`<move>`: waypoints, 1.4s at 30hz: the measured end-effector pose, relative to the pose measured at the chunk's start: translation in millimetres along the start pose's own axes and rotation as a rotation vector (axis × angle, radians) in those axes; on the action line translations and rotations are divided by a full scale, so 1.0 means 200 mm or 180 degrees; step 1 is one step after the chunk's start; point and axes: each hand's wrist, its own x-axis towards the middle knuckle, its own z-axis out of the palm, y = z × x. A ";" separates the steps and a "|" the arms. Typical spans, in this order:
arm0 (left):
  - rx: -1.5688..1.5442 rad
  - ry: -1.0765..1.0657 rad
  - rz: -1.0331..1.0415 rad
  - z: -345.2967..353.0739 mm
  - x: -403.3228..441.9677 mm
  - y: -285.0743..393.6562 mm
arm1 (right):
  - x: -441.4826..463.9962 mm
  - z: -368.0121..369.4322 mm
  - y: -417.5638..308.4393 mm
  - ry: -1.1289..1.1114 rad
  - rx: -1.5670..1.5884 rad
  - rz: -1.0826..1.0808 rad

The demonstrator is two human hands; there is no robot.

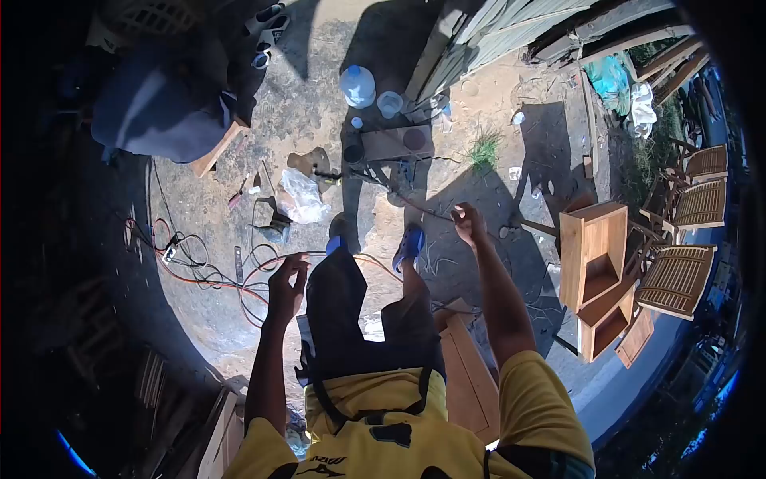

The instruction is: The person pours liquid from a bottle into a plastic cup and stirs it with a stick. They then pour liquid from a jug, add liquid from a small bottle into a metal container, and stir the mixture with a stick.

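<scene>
My left hand (286, 289) hangs in front of me beside my left thigh. Its fingers are loosely bent, with a gap showing at the thumb, and I see nothing in it. Below it on the ground run orange and black cables (254, 289). My right hand (471, 223) is raised out to the right, fingers curled in and the fingertips close to the thumb. Whether something small is pinched there I cannot make out. The shaded ground lies beneath it, and a blue shoe (409, 246) of mine is to its left.
Wooden drawer boxes (592, 255) and slatted chairs (677, 279) stand at right. A wooden panel (471, 379) lies beside my right leg. Ahead are a plastic bag (302, 196), a water jug (357, 86) and stacked boards (511, 36). Another person (159, 104) is at upper left.
</scene>
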 end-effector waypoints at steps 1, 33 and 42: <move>0.0029 -0.0066 -0.0016 0.04 0.10 -0.01 | 0.09 0.04 -0.02 0.0059 0.0121 -0.0243; -0.0570 0.0535 0.1997 0.83 3.38 -0.55 | 1.63 0.99 -0.56 0.1786 0.1163 -0.1402; -0.0737 0.0834 0.2507 0.27 2.94 -0.17 | 1.39 0.49 -1.51 0.2133 0.0824 -0.2857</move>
